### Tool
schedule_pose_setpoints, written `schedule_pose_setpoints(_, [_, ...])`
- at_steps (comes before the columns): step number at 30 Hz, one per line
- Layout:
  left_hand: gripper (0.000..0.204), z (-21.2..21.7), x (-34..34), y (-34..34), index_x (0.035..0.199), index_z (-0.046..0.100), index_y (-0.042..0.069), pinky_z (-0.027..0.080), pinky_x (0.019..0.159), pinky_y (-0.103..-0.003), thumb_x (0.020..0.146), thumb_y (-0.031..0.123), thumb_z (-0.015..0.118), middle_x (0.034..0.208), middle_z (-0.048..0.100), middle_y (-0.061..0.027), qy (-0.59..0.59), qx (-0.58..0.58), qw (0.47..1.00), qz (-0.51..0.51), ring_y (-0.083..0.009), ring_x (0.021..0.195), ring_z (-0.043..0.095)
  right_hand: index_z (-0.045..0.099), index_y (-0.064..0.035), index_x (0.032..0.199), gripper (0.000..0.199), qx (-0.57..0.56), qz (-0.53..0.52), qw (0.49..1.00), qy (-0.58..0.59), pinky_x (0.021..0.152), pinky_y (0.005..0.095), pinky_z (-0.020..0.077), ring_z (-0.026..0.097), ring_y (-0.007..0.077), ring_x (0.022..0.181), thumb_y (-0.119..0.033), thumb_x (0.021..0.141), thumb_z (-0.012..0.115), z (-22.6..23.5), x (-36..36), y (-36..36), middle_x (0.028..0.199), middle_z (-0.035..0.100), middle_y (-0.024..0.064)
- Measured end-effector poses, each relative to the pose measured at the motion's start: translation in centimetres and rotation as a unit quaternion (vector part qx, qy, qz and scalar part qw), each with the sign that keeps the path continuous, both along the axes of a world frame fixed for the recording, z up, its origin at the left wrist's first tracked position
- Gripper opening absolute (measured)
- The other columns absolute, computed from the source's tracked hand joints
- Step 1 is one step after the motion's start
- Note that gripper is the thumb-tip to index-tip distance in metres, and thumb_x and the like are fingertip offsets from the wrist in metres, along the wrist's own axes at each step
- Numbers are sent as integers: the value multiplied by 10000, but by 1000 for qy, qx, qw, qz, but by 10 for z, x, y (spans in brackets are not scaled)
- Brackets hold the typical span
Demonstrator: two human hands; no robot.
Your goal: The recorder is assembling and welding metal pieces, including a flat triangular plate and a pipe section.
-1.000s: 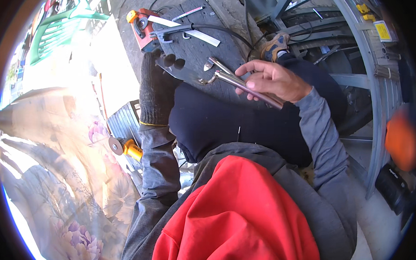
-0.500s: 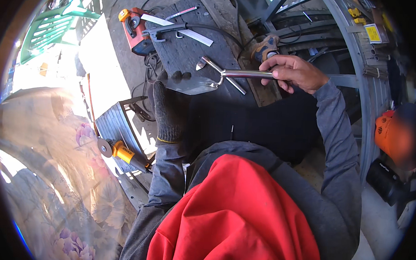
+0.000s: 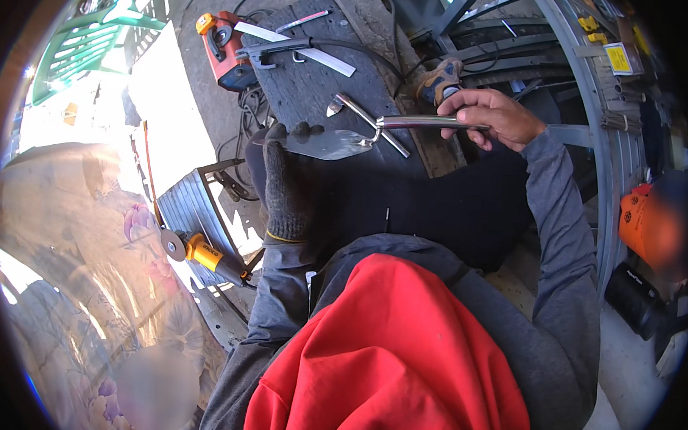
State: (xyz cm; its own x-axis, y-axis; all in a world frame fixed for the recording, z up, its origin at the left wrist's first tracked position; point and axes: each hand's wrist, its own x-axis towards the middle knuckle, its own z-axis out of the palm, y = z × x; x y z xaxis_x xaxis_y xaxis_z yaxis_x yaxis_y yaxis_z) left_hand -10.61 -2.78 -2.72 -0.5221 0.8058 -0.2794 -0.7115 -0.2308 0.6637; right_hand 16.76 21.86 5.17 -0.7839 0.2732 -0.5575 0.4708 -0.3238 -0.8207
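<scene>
A trowel [image 3: 331, 145] with a shiny pointed blade and a metal tube handle lies level across my lap. My right hand [image 3: 499, 119], bare, is closed around the far end of its handle. At the blade's tip, my left hand [image 3: 286, 179] in a dark knit glove grips the metal between thumb and fingers. Just beyond the blade, a metal tube [image 3: 374, 125] with a small piece at its end rests on a dark wooden board [image 3: 310, 92]. Farther up that board are a white flat strip [image 3: 323, 59] and a black clamp-like holder [image 3: 278, 49] on a cable.
A red machine [image 3: 232, 67] stands left of the board. On my left, a yellow angle grinder [image 3: 206, 256] sits by a slatted metal stand [image 3: 197, 202]. A grey metal frame [image 3: 590, 110] rises on the right, near an orange object [image 3: 647, 225]. Cables run across the floor.
The trowel has shifted slightly to the right, together with both hands. Its handle now tilts a little differently. My left hand's fingers show more clearly at the blade tip.
</scene>
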Motion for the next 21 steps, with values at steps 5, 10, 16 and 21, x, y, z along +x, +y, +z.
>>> schedule_pose_setpoints(5, [513,11,-5,-2,1419,457,73,435,1096,-489,1033,389,579,1311,589,-151,-16,9,1000,-1,-319,1242,562,584,4,1304,375,12,8,1000,-7,602,194,511,608,53,701,-209,996,602,3,-3,-4,1064,708,73])
schedule_pose_setpoints(10, [572,23,-12,-6,1482,447,92,422,1107,-487,1036,441,526,1385,562,-139,157,14,988,0,-300,1301,529,581,-7,1293,373,-20,40,998,-33,731,248,571,678,104,830,-164,964,662,6,-5,-22,1083,681,57])
schedule_pose_setpoints(16, [606,43,-21,7,1525,418,109,373,1151,-489,1039,457,514,1446,532,-126,6,39,999,15,-305,1372,481,558,16,1294,402,-23,3,999,-22,769,267,575,688,131,860,-181,959,659,-1,-5,-35,1074,684,83])
schedule_pose_setpoints(21, [725,53,-23,7,1621,265,141,217,1226,-507,1051,571,397,1617,362,-130,-13,84,996,-20,-309,1482,342,558,20,1290,410,-19,-1,1000,-10,764,269,574,689,135,852,-184,952,666,-3,-4,-37,1056,686,89])
